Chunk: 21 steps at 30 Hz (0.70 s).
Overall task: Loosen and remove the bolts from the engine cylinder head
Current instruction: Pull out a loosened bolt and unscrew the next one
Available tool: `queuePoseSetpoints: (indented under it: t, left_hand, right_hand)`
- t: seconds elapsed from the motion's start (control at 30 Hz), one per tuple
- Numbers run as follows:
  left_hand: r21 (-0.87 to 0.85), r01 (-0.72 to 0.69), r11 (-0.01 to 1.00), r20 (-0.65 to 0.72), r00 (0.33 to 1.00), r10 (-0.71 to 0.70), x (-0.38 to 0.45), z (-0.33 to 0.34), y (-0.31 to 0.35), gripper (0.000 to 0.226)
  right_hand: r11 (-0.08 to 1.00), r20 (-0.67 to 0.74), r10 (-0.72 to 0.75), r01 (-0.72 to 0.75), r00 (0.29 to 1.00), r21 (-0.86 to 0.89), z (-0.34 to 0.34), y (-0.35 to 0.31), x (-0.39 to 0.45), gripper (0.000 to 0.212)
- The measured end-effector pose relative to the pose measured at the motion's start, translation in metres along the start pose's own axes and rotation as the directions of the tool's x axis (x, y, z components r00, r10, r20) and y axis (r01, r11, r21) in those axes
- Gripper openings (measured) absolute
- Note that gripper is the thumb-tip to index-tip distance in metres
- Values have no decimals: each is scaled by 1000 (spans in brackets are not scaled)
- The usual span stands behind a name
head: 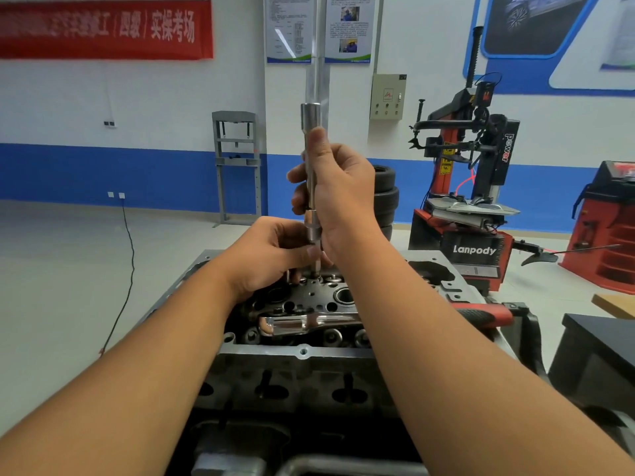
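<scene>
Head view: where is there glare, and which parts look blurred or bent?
Head view: glare on the shiny wrench lying on the cylinder head; the red banner is blurred; the wall lines bow, a wide-angle effect; both hands look sharp.

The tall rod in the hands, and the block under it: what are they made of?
Rod: looks like polished steel, bright and mirror-like, with sharp highlights along it. Block: seems to be cast metal, perhaps aluminium, dull grey and grainy on the side, darker and oily on top. The right hand grips the rod, the left hand pinches its lower end.
</scene>
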<state>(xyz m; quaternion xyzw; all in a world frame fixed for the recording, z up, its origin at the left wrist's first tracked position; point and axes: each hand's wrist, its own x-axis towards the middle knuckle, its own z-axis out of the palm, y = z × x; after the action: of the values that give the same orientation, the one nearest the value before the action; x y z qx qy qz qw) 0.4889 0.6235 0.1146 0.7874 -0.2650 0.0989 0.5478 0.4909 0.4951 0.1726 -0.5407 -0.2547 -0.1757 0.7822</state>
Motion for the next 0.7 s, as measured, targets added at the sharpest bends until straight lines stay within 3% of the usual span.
queuePoseSetpoints:
  t: [0.1, 0.23, 0.37, 0.5, 0.63, 0.7]
  left_hand:
    - [22, -7, 1000, -29, 1000, 7, 0, 0, 1, 10]
    - [49, 17, 999, -84, 996, -13, -1, 1, 4, 29]
    - [1, 13, 1000, 21, 1000, -13, -1, 2, 3, 11]
    - [39, -12, 999, 6, 1000, 11, 1, 0, 0, 14]
    - [96, 6, 995, -64, 998, 0, 2, 1, 1, 13]
    - [69, 4, 998, -26, 1000, -2, 0, 1, 2, 7]
  right_hand:
    - [999, -17, 29, -28, 999, 42, 0, -2, 2, 39]
    - [1000, -5, 12, -12, 1000, 19, -2, 0, 0, 27]
    - [1000, 4, 20, -20, 1000, -2, -3, -2, -2, 25]
    - [999, 40, 52, -52, 998, 9, 0, -5, -3, 34]
    - [999, 65, 39, -39, 997, -5, -1, -5, -5, 25]
    - [999, 65, 42, -40, 997, -24, -1, -5, -5, 26]
